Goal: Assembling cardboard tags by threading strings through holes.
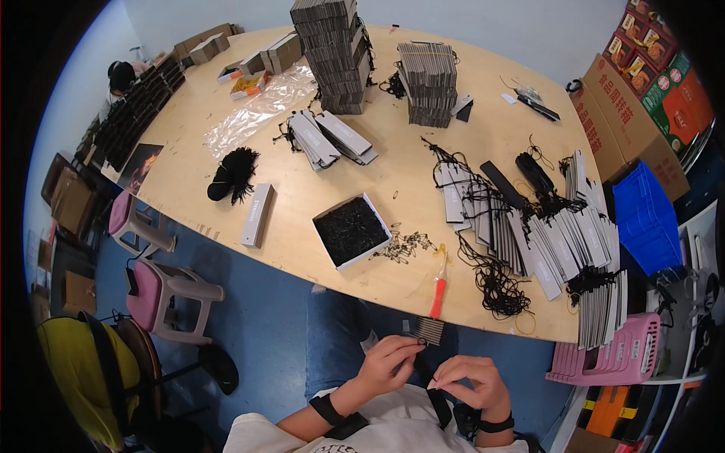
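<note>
Close to my body, just off the table's near edge, my left hand [390, 365] pinches the near end of a small stack of grey tags [430, 331], whose edges show as stripes. My right hand [474, 381] is a little to the right, thumb and fingertips pressed together; anything between them is too small to make out. Beyond the hands, a red-handled tool [437, 296] with a yellowish tip lies at the table edge. A white box [365, 257] full of black cords stands left of it, with loose safety pins [409, 244] alongside.
Fanned grey tags [559, 241] with black cords cover the table's right side, beside a tangled cord heap [502, 291]. Tall tag stacks [328, 64] stand at the back. A black cord bundle [234, 175] and a long grey box [258, 217] lie left. Pink stools [155, 291] stand on the floor.
</note>
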A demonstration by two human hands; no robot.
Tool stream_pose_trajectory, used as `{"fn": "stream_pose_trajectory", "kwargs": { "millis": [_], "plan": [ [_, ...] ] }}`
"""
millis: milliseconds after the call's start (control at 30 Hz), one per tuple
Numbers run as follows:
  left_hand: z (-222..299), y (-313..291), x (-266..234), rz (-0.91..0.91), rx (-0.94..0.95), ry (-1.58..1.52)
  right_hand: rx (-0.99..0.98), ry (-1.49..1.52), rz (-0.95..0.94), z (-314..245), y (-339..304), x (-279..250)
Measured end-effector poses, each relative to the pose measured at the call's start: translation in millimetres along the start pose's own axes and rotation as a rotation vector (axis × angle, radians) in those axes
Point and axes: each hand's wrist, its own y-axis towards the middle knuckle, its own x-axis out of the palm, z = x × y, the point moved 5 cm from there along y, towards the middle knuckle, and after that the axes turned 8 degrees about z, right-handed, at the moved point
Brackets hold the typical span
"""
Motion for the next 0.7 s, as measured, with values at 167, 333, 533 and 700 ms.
{"fn": "stream_pose_trajectory", "kwargs": {
  "millis": [167,333,533,700],
  "plan": [
    [3,0,-4,0.074,0.01,-0.093,0.001,0.02,0.024,0,0,-1],
    [0,-2,1,0.002,0.018,-0.051,0.003,-0.013,0.083,5,-5,-12],
    [3,3,2,-0.008,-0.036,0.008,-0.009,0.009,0.296,17,-21,-43],
    [6,7,3,-0.015,-0.064,0.041,0.074,0.051,0.433,39,-40,-61]
  ]
}}
